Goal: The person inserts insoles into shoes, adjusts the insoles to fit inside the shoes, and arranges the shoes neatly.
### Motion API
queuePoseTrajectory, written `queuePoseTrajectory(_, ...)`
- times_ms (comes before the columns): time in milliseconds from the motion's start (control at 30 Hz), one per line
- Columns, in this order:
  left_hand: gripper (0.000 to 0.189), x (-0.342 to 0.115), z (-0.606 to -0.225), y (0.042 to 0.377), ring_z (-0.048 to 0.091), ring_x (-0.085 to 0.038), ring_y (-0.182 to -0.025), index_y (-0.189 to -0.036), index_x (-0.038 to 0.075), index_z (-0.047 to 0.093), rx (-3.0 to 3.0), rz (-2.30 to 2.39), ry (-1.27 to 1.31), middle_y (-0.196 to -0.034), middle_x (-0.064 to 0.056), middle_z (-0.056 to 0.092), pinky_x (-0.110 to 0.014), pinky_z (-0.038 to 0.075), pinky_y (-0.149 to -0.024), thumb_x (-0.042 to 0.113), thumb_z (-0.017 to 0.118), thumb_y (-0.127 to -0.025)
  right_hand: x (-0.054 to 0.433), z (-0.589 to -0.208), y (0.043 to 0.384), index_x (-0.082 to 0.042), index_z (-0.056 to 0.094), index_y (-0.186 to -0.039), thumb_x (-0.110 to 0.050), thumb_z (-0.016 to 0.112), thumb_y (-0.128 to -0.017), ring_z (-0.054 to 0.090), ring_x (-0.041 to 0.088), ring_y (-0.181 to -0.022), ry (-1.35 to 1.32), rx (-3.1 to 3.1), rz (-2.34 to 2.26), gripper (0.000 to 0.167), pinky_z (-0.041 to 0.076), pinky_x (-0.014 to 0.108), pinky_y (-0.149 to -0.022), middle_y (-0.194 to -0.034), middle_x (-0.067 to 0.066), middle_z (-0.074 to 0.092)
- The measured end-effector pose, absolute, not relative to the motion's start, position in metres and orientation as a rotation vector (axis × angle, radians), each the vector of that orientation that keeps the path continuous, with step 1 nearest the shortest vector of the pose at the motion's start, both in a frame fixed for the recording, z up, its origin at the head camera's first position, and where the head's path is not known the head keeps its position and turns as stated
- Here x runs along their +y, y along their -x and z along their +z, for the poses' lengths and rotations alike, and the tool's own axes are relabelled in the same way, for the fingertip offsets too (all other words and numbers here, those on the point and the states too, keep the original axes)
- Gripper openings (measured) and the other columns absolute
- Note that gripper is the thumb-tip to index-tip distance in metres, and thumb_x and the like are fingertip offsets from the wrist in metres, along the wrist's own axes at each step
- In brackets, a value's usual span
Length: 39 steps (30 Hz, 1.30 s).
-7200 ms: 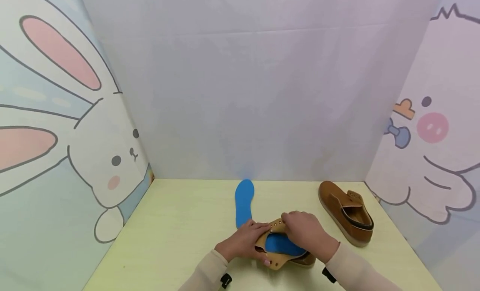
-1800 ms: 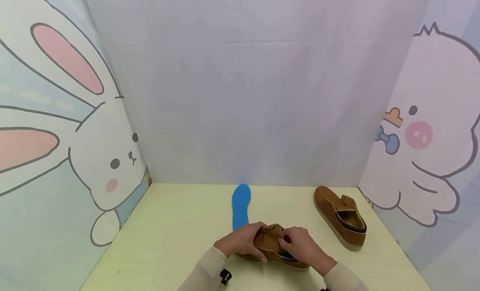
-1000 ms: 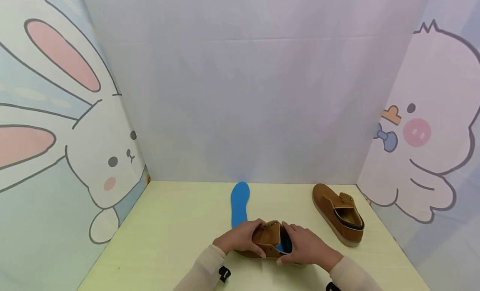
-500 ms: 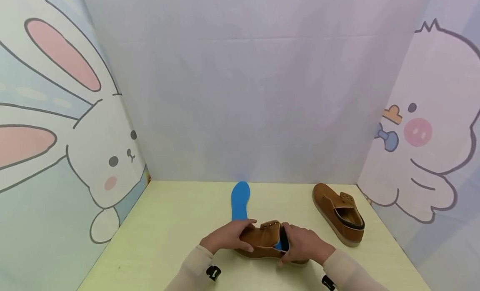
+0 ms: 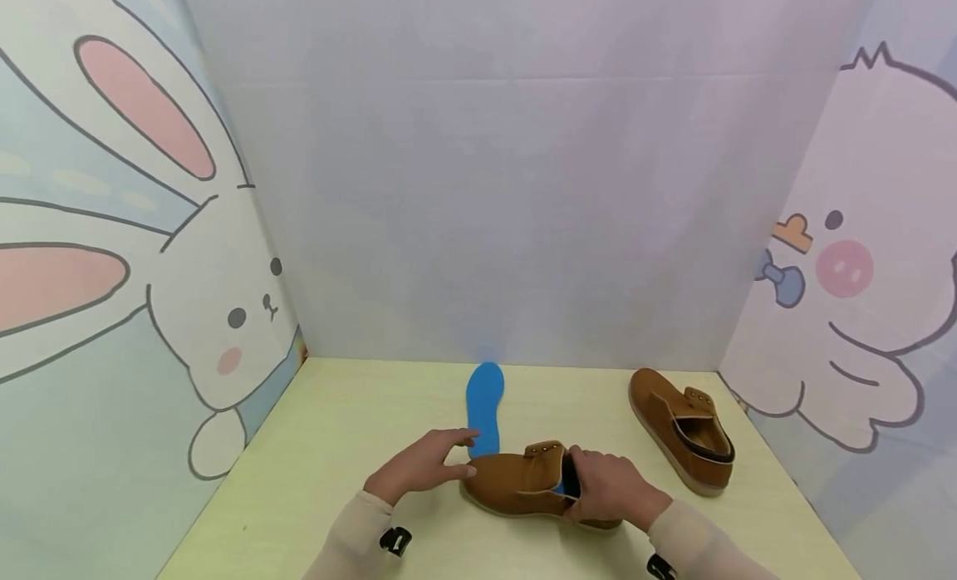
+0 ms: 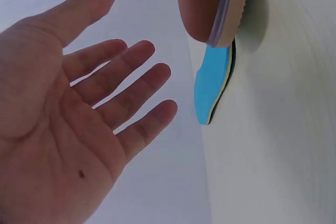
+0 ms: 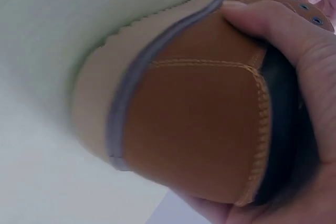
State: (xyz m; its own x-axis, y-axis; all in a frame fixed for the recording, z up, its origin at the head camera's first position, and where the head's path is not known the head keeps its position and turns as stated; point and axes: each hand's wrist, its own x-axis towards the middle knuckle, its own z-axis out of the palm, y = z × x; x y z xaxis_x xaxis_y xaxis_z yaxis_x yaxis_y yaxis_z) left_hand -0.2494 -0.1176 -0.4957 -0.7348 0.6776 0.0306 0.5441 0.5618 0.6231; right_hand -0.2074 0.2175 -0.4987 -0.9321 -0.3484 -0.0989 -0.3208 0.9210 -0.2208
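A brown shoe (image 5: 516, 480) lies on the table before me, toe pointing left, with a strip of blue insole showing inside its opening. My right hand (image 5: 609, 486) grips it around the heel; the right wrist view has the thumb on one side of the brown heel (image 7: 194, 124). Off the toe, my left hand (image 5: 422, 464) is held with its fingers apart. In the left wrist view that hand (image 6: 79, 108) has an open palm and holds nothing. Behind the shoe's toe a loose blue insole (image 5: 484, 405) lies flat, its near end close to the shoe.
A second brown shoe (image 5: 676, 435) stands at the right rear of the pale yellow table (image 5: 359, 405). A plain light backdrop (image 5: 493, 214) rises behind the table, and printed cartoon panels flank both sides.
The right hand came out of the shoe opening and took the heel. My left hand slid toward the toe, let go and moved left. Blue insole inside the shoe is now mostly hidden.
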Motion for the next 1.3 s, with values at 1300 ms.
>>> queuePoseTrajectory(1300,0.032,-0.120,-0.513,0.251,0.065,-0.024,-0.109,-0.129,0.009,0.067,2.880,1.011,-0.944,-0.122,-0.003,0.069,-0.039,0.056,-0.085,0.019,0.069,-0.099,0.314,-0.380,0.217,0.009,0.039,-0.136,-0.066,0.075,-0.079,0.061,0.028,-0.066,-0.117,3.205,-0.574,0.101,0.043,0.040,-0.047,-0.090,0.019,0.065)
